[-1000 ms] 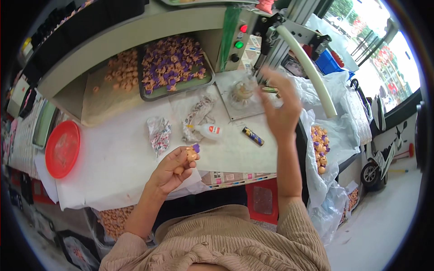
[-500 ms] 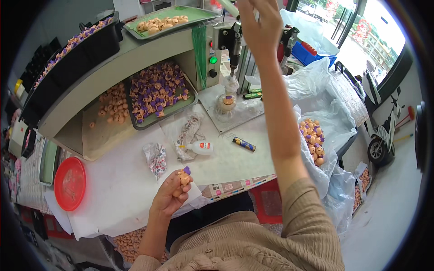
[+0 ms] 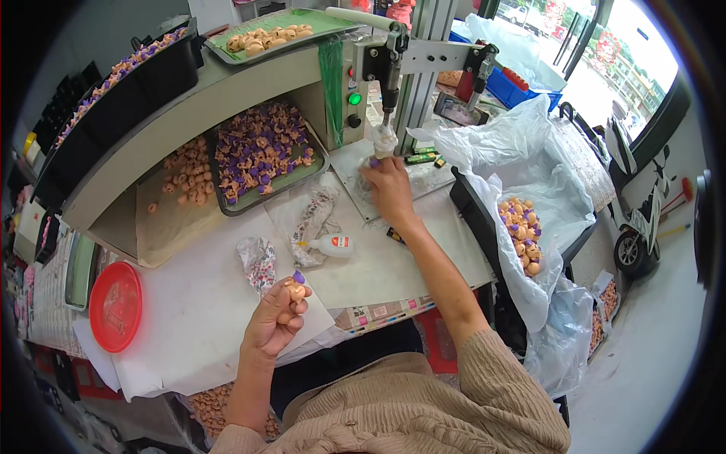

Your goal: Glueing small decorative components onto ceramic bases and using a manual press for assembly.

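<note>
My left hand (image 3: 265, 325) is closed on a small peach figure (image 3: 296, 289) with a purple top, held over the front of the table. Under the tip of a hand-lever press (image 3: 392, 72), my right hand (image 3: 391, 191) closes its fingers around a second small piece, whose purple tip (image 3: 374, 162) shows beside the fingers. The rest of that piece is hidden. White wrapping (image 3: 384, 138) covers the press tip just above. The press's white-gripped lever (image 3: 355, 17) points to the left.
A white glue bottle (image 3: 333, 244) lies beside crumpled patterned cloth (image 3: 318, 216). A tray (image 3: 321, 163) of purple-and-peach pieces stands under the shelf, near loose peach heads (image 3: 189, 174). At right is a plastic-lined crate (image 3: 473, 219); at left, a red dish (image 3: 116, 308).
My right hand has come down from the raised lever at the top to the piece beneath the press tip. My left hand has shifted slightly left and up, still holding its figure.
</note>
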Demonstrator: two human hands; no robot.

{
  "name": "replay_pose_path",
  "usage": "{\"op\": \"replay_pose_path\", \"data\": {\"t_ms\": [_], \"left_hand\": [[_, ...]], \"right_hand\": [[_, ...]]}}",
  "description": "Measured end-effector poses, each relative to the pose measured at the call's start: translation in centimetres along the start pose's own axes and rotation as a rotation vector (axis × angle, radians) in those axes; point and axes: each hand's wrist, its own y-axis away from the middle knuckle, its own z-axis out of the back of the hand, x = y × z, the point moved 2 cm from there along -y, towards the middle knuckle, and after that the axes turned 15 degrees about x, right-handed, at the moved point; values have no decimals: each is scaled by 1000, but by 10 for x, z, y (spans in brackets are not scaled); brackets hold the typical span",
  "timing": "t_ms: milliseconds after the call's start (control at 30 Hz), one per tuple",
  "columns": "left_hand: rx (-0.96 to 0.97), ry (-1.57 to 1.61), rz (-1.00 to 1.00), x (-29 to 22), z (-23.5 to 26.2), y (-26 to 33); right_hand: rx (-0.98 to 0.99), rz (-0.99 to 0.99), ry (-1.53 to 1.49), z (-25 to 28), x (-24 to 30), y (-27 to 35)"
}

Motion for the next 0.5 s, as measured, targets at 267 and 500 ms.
{"op": "replay_pose_path", "data": {"t_ms": [267, 500], "left_hand": [[-40, -87, -49, -17, 11, 12], [-132, -333, -22, -37, -14, -41]], "right_hand": [[-442, -221, 138, 107, -4, 72], [-466, -774, 586, 181, -63, 159]]}}
